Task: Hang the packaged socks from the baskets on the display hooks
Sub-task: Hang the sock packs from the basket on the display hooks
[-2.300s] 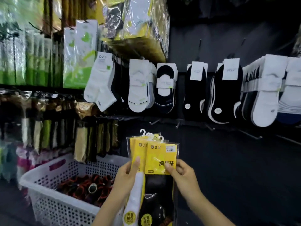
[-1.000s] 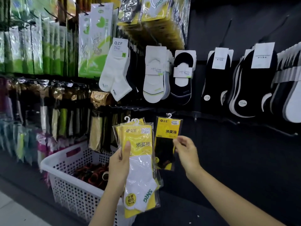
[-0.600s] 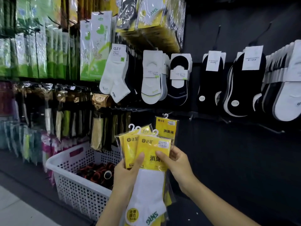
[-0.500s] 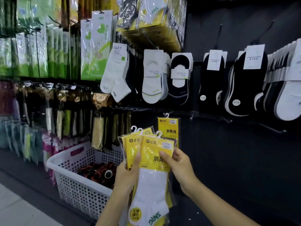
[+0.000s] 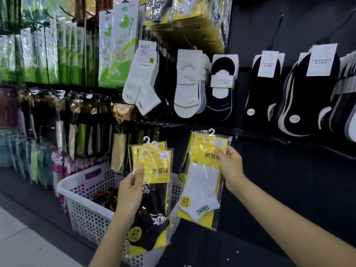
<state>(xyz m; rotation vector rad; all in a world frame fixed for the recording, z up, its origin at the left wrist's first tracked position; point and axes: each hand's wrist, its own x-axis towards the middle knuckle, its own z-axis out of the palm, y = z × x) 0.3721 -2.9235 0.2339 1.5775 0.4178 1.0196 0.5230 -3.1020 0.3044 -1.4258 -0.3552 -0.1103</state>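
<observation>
Head view: my left hand (image 5: 131,191) grips a small stack of black-sock packs (image 5: 155,191), thumb on the front, just above the white basket (image 5: 86,214). My right hand (image 5: 231,168) pinches a white-sock pack (image 5: 202,182) by its yellow header, above and right of the basket, against the dark wall.

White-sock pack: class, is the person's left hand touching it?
Apart. Head view: the left hand grips the black-sock packs; only the right hand pinches the white-sock pack.
</observation>
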